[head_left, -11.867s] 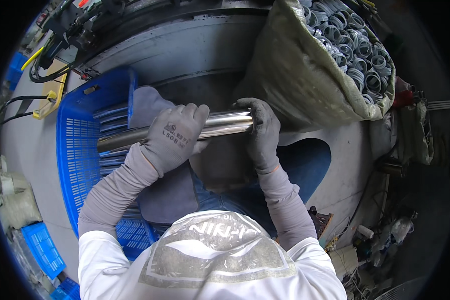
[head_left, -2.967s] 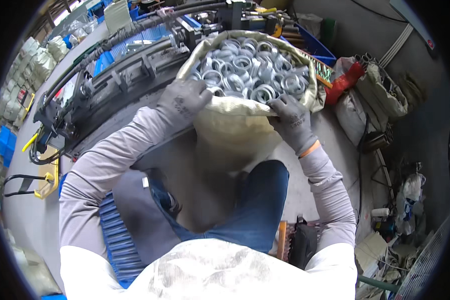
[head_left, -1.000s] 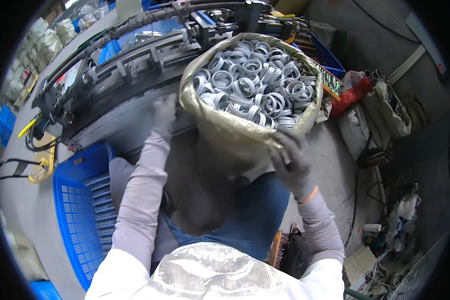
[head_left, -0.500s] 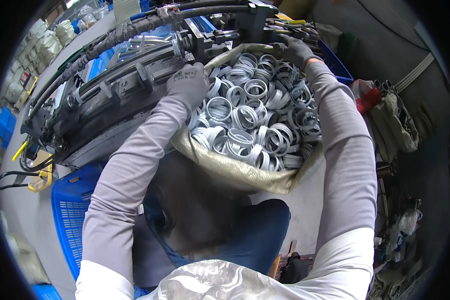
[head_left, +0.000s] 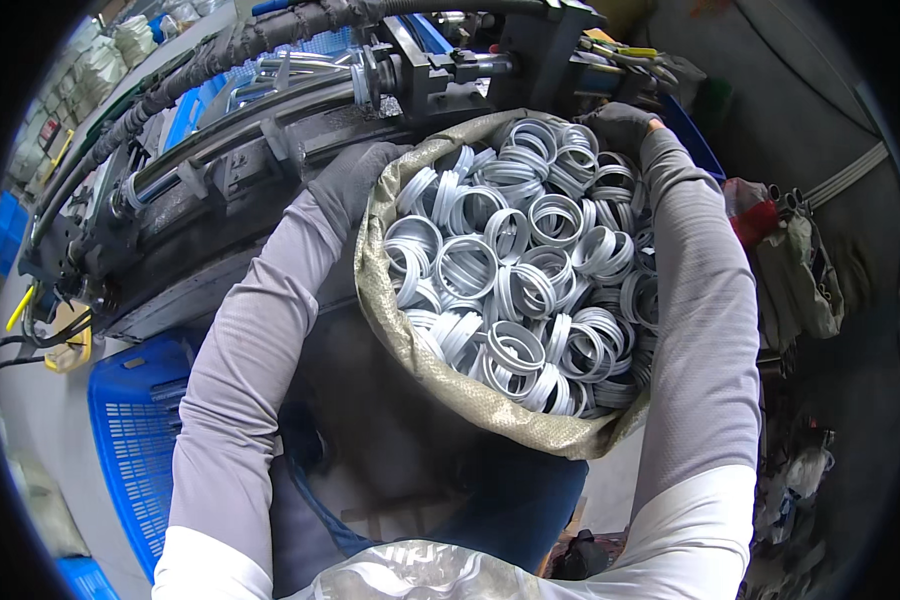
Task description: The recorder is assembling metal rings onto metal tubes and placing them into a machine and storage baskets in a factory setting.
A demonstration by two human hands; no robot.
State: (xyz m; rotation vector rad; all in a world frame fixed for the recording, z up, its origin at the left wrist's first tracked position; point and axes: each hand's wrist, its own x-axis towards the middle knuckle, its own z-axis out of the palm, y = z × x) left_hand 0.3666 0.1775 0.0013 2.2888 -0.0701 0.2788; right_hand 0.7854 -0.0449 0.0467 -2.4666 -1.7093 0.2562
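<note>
A pale woven sack (head_left: 410,375) with a rolled-down rim stands before me, filled with many light grey rings (head_left: 555,220) lying loose at all angles. My left hand (head_left: 355,185), in a grey glove, presses on the sack's far left side and grips it; the fingertips are partly hidden behind the rim. Across from it, my right hand (head_left: 622,125), also gloved in grey, is closed on the far right rim, its fingers partly out of sight. The sack leans close to both forearms.
A dark machine (head_left: 260,160) with rods and hoses runs along the left and far side. A blue perforated basket (head_left: 135,440) sits at the lower left. Hand tools (head_left: 630,65) lie at the far right, near metal pipes (head_left: 785,200) and a red wrapping (head_left: 750,210).
The sack and its rings have come nearer to me and tipped further into view. My left hand has shifted from the top of the rim to the sack's outer side.
</note>
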